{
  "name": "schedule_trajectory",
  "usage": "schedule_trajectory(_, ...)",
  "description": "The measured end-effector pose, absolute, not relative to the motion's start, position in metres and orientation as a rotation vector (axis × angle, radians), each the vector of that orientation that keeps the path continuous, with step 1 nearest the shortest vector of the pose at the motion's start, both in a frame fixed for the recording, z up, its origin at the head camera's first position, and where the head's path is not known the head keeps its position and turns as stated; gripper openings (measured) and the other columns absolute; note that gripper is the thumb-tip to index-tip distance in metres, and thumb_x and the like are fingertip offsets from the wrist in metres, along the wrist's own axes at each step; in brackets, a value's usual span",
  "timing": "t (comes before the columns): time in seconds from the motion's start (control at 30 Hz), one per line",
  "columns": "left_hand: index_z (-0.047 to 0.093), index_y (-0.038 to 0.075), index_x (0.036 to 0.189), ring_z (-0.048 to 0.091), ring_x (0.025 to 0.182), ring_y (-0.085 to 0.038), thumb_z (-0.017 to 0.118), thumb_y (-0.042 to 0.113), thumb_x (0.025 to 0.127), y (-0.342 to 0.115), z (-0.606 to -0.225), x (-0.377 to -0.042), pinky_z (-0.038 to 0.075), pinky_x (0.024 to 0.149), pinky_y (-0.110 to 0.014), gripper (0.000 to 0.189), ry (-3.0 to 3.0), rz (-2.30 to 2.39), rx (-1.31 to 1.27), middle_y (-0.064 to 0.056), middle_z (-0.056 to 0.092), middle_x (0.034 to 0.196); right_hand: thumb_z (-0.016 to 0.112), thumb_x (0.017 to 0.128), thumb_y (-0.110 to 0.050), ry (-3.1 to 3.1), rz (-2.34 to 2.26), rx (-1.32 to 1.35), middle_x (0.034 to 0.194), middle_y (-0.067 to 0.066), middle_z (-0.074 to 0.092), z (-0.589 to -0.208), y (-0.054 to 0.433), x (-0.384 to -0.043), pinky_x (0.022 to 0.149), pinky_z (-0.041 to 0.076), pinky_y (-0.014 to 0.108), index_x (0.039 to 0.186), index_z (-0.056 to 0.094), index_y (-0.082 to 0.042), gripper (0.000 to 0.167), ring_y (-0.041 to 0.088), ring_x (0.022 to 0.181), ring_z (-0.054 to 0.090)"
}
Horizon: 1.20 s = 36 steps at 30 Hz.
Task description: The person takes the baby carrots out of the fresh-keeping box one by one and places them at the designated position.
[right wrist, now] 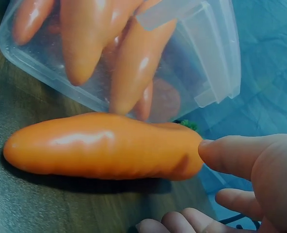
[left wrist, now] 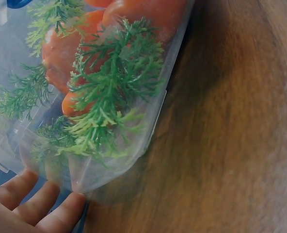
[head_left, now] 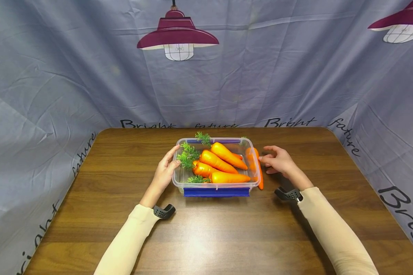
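Note:
A clear plastic container [head_left: 216,185] with blue side clips stands on the table, holding several orange carrots [head_left: 218,161] with feathery green tops [head_left: 188,154] toward the left. My left hand [head_left: 164,170] rests against its left end. In the left wrist view, extended fingers [left wrist: 61,213] touch the outer wall. Outside the right end, one more carrot [right wrist: 104,148] lies on the table with its thick end toward the back. My right hand [head_left: 279,162] is beside that carrot, thumb tip right at the thick end, other fingers loosely bent and apart from it.
The brown wooden table [head_left: 213,236] has its back edge close behind the container. A grey-blue curtain [head_left: 247,76] with printed lamps and lettering hangs behind and at both sides. Black wrist devices [head_left: 164,211] sit at both sleeve cuffs.

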<state>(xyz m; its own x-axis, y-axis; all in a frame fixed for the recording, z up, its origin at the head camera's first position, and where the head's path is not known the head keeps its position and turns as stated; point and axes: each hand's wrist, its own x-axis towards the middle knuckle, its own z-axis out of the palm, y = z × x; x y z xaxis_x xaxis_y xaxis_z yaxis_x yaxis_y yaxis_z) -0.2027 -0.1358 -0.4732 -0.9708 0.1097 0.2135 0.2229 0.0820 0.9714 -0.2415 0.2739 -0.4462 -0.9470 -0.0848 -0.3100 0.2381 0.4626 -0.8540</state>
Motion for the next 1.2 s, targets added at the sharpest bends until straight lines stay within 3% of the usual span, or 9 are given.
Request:
schedule_trajectory(0.23, 0.04, 0.0, 0.154, 0.032, 0.151, -0.035, 0.047, -0.001, 0.098, -0.136, -0.474, -0.203, 0.037, 0.102, -0.009, 0.056, -2.252, -2.044, -0.346, -0.021, 0.036, 0.163, 0.068, 0.097, -0.019, 2.406, -1.522, 0.125, 0.118, 0.017, 0.064, -0.439, 0.277, -0.242, 0.065, 0.062, 0.031, 0.155, 0.031, 0.003, 0.072, 0.01, 0.076, 0.064)
schedule_trajectory(0.5, 0.04, -0.002, 0.153, 0.032, 0.151, -0.036, 0.046, 0.0, 0.098, -0.137, -0.474, -0.203, 0.038, 0.101, -0.009, 0.055, -2.254, -2.031, -0.357, -0.022, 0.036, 0.163, 0.063, 0.099, -0.018, 2.428, -1.568, 0.002, 0.132, 0.029, 0.058, -0.415, 0.274, -0.244, 0.069, 0.063, 0.034, 0.156, 0.03, 0.002, 0.069, 0.014, 0.085, 0.067)
schedule_trajectory(1.0, 0.04, -0.002, 0.153, 0.03, 0.152, -0.035, 0.047, -0.002, 0.097, -0.137, -0.474, -0.203, 0.037, 0.102, -0.008, 0.056, -2.232, -2.054, -0.357, -0.022, 0.036, 0.163, 0.065, 0.098, -0.015, 2.518, -1.481, -0.254, 0.13, 0.031, 0.061, -0.372, 0.232, -0.252, 0.074, 0.062, 0.033, 0.15, 0.043, -0.001, 0.059, 0.01, 0.083, 0.069)
schedule_trajectory(1.2, 0.04, -0.001, 0.154, 0.03, 0.153, -0.034, 0.047, -0.003, 0.097, -0.136, -0.474, -0.203, 0.037, 0.102, -0.008, 0.057, -2.236, -2.066, -0.345, -0.021, 0.035, 0.164, 0.068, 0.096, -0.019, 2.515, -1.373, -0.359, 0.13, 0.025, 0.063, -0.37, 0.201, -0.258, 0.084, 0.061, 0.045, 0.148, 0.048, -0.007, 0.057, 0.031, 0.1, 0.07)
